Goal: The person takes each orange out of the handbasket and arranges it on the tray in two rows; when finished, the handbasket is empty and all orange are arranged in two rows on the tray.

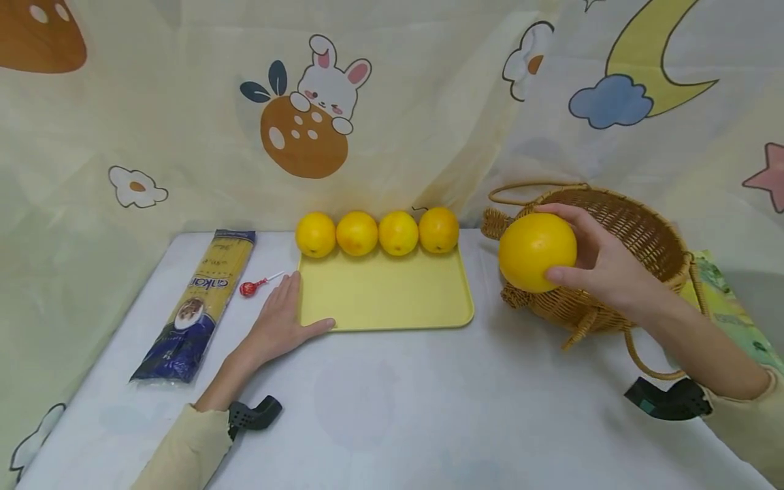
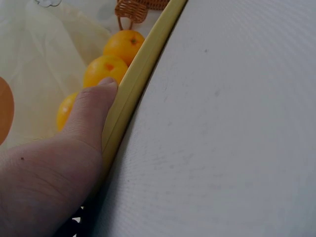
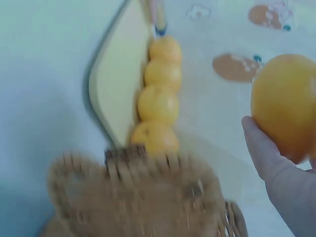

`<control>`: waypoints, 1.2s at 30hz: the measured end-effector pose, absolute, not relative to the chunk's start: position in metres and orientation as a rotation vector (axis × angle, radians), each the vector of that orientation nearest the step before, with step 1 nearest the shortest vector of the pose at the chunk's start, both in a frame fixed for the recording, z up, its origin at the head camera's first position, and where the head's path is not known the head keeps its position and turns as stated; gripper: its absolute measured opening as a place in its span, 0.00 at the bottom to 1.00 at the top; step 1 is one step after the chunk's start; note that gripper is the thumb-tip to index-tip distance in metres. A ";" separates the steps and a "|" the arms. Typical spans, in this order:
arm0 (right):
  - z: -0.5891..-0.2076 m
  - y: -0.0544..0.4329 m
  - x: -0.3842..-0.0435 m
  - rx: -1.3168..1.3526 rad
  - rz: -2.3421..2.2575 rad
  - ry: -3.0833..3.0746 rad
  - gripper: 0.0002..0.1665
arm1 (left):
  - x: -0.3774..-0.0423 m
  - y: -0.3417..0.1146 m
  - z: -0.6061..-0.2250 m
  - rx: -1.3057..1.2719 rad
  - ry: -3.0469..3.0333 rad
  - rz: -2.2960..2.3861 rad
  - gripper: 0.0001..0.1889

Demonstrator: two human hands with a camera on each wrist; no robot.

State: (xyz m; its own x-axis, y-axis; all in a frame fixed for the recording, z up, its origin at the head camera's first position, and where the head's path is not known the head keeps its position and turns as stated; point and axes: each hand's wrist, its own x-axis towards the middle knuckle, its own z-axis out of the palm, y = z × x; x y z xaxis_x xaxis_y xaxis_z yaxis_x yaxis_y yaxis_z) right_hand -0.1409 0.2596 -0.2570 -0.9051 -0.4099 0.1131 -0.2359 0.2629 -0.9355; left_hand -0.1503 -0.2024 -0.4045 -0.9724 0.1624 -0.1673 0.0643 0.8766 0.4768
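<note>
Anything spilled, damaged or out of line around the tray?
Nothing stands out: four oranges sit in a neat row along the far edge of the yellow tray, the right hand holds another orange, and no spill or damage shows.

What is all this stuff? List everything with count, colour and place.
table: one, white, underneath
tray: one, yellow, on the table
oranges in a row: four, yellow, along tray's far edge
held orange: one, yellow, in right hand
basket: one, brown wicker, right of tray
packet: one, gold and blue, left of tray
lollipop: one, red, between packet and tray
printed item: one, green, partly behind basket
backdrop: one, cream with cartoons, behind table
sleeves: two, cream, lower left and right
wrist devices: two, black, by the sleeves
left hand: one, bare, at tray's left edge
right hand: one, bare, gripping held orange
</note>
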 end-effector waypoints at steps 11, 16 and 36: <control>-0.270 0.208 -0.137 -0.514 -1.821 2.183 0.39 | -0.151 -0.203 -0.405 0.175 2.847 0.724 0.66; -0.270 0.171 -0.139 -0.538 -1.839 2.175 0.42 | -0.152 -0.203 -0.407 0.178 2.857 0.713 0.66; -0.311 0.031 -0.195 -0.461 -1.370 2.274 0.53 | -0.150 -0.205 -0.405 0.174 2.872 0.714 0.67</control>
State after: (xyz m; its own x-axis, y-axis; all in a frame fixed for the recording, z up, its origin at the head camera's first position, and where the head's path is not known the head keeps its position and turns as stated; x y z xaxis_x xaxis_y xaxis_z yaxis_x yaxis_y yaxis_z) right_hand -0.1952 0.0307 -0.3109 -0.8458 -0.4946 -0.1999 -0.0545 0.4528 -0.8899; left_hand -0.1500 -0.2048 -0.4052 -0.9776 0.1550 -0.1422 0.0704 0.8780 0.4734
